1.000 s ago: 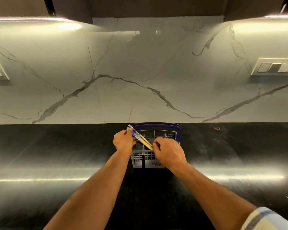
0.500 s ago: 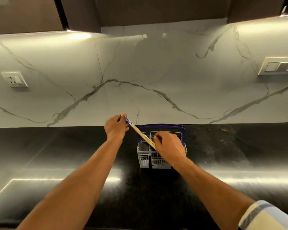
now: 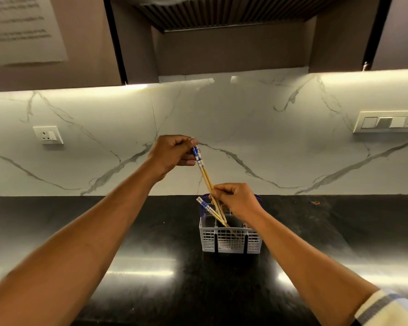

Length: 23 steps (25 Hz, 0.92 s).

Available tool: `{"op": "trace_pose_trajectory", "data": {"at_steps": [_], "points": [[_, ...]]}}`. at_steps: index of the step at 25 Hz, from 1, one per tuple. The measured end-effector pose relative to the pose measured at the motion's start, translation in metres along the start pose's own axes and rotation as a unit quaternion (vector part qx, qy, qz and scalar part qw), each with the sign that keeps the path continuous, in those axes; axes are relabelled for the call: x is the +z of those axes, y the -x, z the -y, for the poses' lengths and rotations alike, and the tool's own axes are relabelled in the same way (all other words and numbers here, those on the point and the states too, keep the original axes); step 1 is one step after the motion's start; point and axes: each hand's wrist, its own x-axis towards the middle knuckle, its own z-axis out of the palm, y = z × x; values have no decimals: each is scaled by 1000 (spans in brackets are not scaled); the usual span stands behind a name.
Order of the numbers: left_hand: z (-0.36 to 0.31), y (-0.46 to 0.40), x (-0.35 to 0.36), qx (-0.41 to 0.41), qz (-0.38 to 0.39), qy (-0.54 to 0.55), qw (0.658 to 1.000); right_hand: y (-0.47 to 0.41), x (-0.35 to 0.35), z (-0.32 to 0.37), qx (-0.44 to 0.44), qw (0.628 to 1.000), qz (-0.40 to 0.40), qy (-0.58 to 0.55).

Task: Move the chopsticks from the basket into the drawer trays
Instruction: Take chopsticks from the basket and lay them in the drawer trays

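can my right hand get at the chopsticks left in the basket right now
Probably not yet: the right hand is pinching the lifted pair. The leftover chopsticks lean in the basket just below, uncovered.

Notice point(image 3: 25, 29) on cabinet — blurred print; chopstick tips inside basket point(image 3: 230, 241)

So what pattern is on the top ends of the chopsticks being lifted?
Blue-and-white print on the top ends of the chopsticks; plain bamboo tan below, seen in the head view.

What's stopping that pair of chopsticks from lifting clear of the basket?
Nothing visible. Both the left hand and the right hand grip the raised chopsticks, whose tips sit just above the basket. Another pair leans alongside. No drawer is in view.
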Motion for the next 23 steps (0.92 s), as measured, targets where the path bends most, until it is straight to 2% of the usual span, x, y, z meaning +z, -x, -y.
{"op": "trace_pose_trajectory", "data": {"at_steps": [7, 11, 16, 20, 23], "points": [[-26, 14, 18, -3, 73, -13, 997, 40, -30, 14, 49, 991, 106, -70], [-26, 26, 35, -28, 110, 18, 993, 65, -35, 7, 68, 988, 114, -78], [15, 65, 67, -142, 154, 99, 973, 110, -27, -45, 126, 983, 83, -102], [71, 119, 95, -242, 201, 91, 945, 160, -12, -98, 221, 965, 68, -121], [119, 173, 107, -313, 197, 106, 923, 207, 3, -140, 270, 953, 67, -121]]}}
